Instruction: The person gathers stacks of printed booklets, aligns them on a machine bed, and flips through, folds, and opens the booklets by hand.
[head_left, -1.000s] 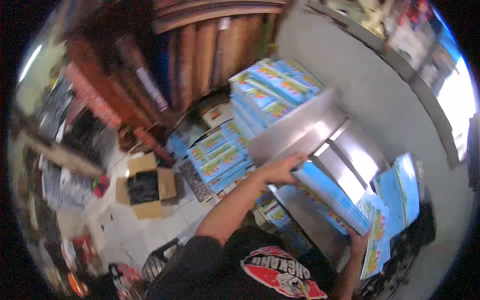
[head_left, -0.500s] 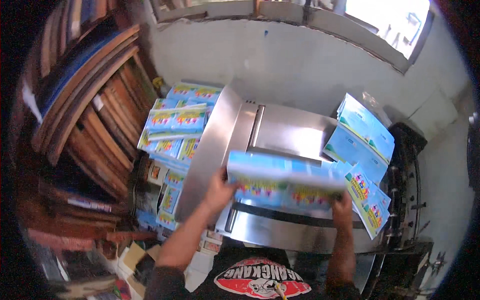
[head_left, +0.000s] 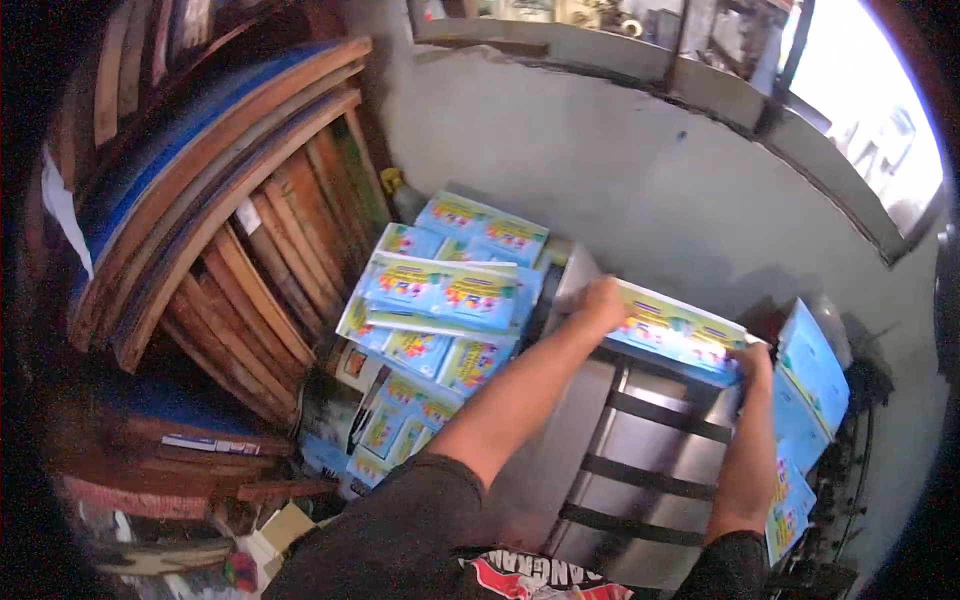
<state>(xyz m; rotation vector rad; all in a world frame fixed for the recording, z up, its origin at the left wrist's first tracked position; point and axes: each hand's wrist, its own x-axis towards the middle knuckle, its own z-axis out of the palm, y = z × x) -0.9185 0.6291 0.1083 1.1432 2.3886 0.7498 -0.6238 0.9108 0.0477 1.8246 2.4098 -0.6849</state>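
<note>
A stack of printed sheets (head_left: 672,330), light blue with yellow-green and coloured figures, is gripped at both ends. My left hand (head_left: 601,306) is closed on its left end, and my right hand (head_left: 752,364) holds its right end. The stack is over the far end of a shiny metal table (head_left: 655,425) crossed by dark bands. I cannot tell whether its lower edge rests on the metal. Beyond my right hand, blue sheets (head_left: 812,365) lie fanned out, with more printed sheets (head_left: 790,510) nearer to me.
Several piles of similar printed sheets (head_left: 440,290) are heaped left of the metal table. Wooden frames (head_left: 235,200) stand packed in a rack along the left side. A grey wall (head_left: 520,130) rises behind the table, under a window opening. An open cardboard box (head_left: 280,535) sits at lower left.
Both hands have carried the sheet stack away from me, from over the middle of the metal table to its far end. My view has swung left, and more dark bands show.
</note>
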